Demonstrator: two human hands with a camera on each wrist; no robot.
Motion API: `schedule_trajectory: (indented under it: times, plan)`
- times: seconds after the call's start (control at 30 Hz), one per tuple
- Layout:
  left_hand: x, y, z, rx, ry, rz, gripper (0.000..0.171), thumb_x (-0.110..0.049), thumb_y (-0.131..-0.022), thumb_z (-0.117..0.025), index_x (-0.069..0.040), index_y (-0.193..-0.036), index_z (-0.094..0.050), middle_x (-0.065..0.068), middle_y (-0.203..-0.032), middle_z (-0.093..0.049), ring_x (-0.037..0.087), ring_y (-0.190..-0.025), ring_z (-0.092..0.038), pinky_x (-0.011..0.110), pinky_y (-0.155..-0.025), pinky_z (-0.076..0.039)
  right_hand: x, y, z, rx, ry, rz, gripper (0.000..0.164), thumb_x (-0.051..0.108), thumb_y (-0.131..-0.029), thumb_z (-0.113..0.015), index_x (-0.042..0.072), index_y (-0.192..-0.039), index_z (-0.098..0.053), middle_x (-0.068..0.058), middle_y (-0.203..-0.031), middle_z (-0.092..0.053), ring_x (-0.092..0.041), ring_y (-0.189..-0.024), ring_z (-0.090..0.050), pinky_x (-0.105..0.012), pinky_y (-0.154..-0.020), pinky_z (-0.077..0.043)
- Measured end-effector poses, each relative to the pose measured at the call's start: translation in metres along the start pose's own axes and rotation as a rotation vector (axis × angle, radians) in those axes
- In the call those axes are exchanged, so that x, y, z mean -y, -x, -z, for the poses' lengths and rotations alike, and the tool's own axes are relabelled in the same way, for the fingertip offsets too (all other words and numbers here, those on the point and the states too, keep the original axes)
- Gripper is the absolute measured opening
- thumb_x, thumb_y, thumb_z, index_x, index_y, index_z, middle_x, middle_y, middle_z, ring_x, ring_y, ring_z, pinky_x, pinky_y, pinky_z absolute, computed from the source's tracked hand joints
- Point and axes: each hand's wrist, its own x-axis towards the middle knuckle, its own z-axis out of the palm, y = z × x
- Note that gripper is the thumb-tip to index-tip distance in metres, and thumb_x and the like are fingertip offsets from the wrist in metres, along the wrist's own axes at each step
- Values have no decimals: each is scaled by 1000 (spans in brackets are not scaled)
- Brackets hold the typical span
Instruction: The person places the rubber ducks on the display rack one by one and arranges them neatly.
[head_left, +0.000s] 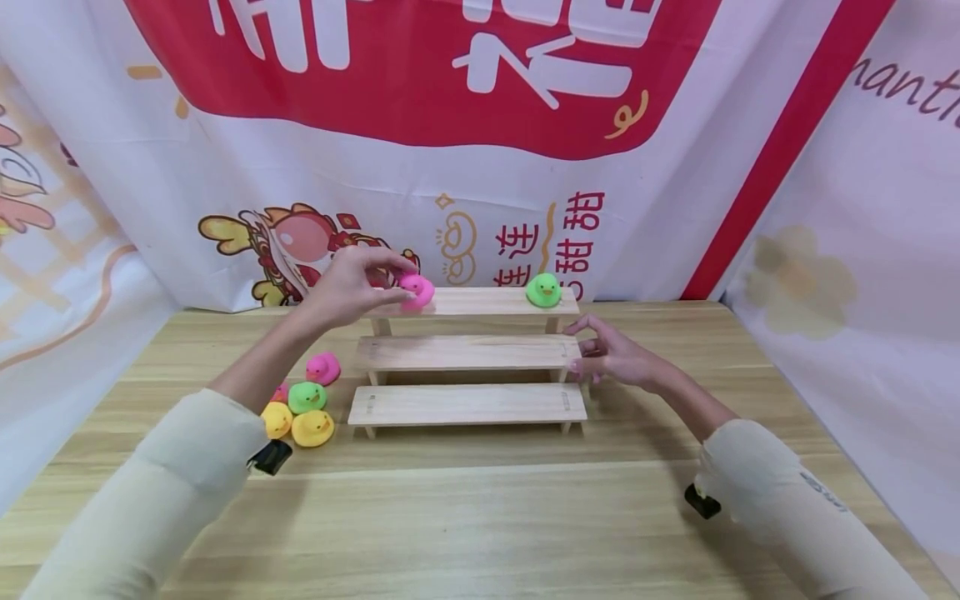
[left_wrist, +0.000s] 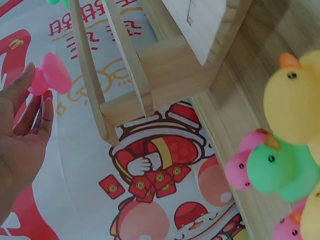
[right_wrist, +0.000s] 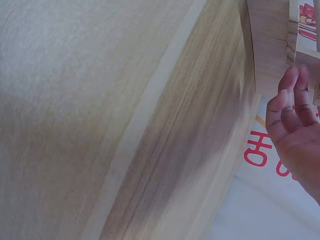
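My left hand (head_left: 348, 287) pinches a pink rubber duck (head_left: 416, 292) between thumb and fingers, at the left end of the top shelf of a three-step wooden rack (head_left: 465, 404). In the left wrist view the duck (left_wrist: 54, 74) is at the fingertips; whether it touches the shelf I cannot tell. A green rubber duck (head_left: 543, 290) sits near the right end of that top shelf. Beside the right end of the middle shelf, my right hand (head_left: 618, 354) has loosely bent fingers. Its fingertips meet the rack's edge in the right wrist view.
Left of the rack, several rubber ducks stand grouped on the wooden table (head_left: 480, 525): a pink one (head_left: 323, 368), a green one (head_left: 307, 397), yellow ones (head_left: 312, 427) and another pink one partly hidden by my left arm. A printed cloth (head_left: 637, 208) hangs behind the rack.
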Motion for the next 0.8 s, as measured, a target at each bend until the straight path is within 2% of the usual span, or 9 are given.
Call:
schedule_trajectory:
  times: [0.2,0.47,0.67,0.8]
  plan:
    - [-4,-13,-15,-24,43,-13,26,1,-85,-84,4,-109,-77,18,-98,-75,23,-80,-64,17,-68,-50,-1,0,0,-1,-2,-6,49,-3,-98,-61,-6,-137,-32,-19,-90,-68,-24,-78,-67,-33,-64,-56]
    - [-10,-23,-31,-14,79,-1,26,1,-84,-85,4,-108,-77,18,-104,-74,25,-85,-68,22,-73,-55,1,0,1,-4,13,-18,52,-2,-97,-63,-6,-139,-32,-22,-91,-69,-27,-79,-67,-35,-65,-57]
    - [-9,-32,-44,-21,93,-32,25,4,-83,-84,6,-107,-77,20,-107,-74,29,-88,-69,23,-76,-57,-1,0,1,1,7,-22,50,-1,-98,-63,-5,-138,-32,-20,-91,-68,-26,-79,-67,-33,-65,-56]
    - [-13,-37,-50,-24,119,-24,25,6,-82,-84,6,-106,-76,21,-106,-74,30,-91,-69,29,-81,-58,-1,0,1,-4,7,-19,51,-2,-97,-63,-5,-138,-32,-22,-92,-69,-26,-80,-68,-33,-65,-56]
